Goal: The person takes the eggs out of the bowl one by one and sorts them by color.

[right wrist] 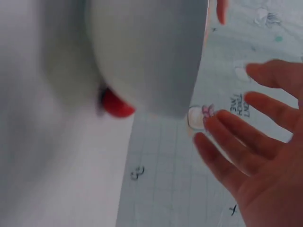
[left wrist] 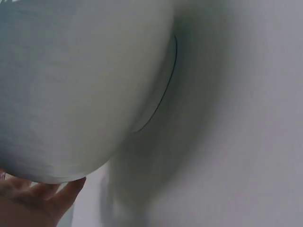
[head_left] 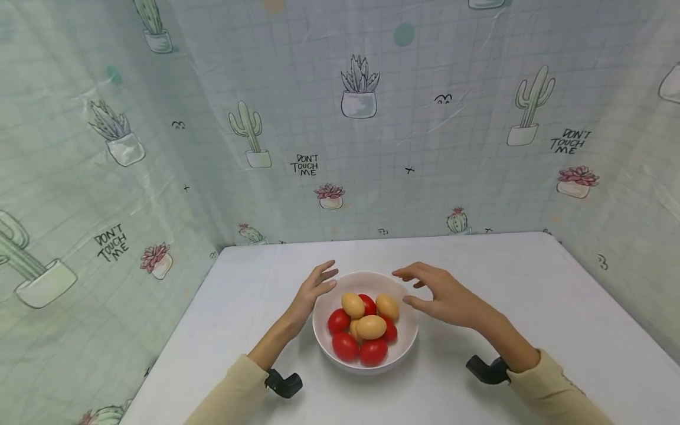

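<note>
A white bowl [head_left: 393, 357] stands on the table, holding several smooth egg-shaped pieces, some red [head_left: 345, 346] and some yellow [head_left: 371, 327]. My left hand [head_left: 303, 298] is at the bowl's left rim, fingers fairly straight. In the left wrist view, fingertips [left wrist: 71, 189] appear to touch the bowl's edge. At the right rim hovers my right hand [head_left: 438, 295], its fingers loosely bent and holding nothing. The right wrist view has that hand [right wrist: 265, 151] spread and apart from the bowl [right wrist: 147, 52]. A red rounded piece [right wrist: 117, 103] shows past the bowl's underside there.
The white tabletop [head_left: 494, 271] surrounds the bowl. A cloth printed with cacti and lettering [head_left: 404, 118] hangs behind the table and along both sides. Black wrist mounts [head_left: 284, 383] jut from both sleeves.
</note>
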A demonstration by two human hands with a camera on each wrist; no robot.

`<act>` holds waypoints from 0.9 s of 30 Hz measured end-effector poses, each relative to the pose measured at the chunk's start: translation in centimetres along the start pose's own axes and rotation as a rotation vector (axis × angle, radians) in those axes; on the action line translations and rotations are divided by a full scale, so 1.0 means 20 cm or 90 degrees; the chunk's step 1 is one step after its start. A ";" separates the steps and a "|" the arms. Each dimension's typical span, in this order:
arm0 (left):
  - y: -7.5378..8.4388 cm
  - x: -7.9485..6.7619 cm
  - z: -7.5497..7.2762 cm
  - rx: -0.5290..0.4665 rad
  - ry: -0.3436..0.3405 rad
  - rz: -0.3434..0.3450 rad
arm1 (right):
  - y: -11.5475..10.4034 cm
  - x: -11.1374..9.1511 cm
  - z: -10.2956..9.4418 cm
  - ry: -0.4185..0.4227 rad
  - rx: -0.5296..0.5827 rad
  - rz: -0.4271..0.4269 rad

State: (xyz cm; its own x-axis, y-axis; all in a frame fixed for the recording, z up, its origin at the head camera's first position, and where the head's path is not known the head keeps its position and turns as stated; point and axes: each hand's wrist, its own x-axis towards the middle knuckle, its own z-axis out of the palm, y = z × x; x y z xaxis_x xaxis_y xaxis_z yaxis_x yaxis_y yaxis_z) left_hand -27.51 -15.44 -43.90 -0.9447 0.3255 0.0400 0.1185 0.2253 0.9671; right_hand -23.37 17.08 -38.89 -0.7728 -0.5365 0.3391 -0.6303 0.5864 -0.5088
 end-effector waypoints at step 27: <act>-0.17 -0.06 0.12 -0.241 -0.067 -0.021 | -0.14 0.10 0.30 -0.207 -0.029 -0.040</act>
State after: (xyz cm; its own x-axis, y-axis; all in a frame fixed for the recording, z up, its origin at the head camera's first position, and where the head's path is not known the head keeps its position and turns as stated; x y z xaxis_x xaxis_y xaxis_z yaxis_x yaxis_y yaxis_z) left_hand -26.14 -14.41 -47.79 -0.9070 0.4212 -0.0002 -0.0516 -0.1106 0.9925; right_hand -22.77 10.73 -41.47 -0.6726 -0.7338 0.0954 -0.6845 0.5681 -0.4569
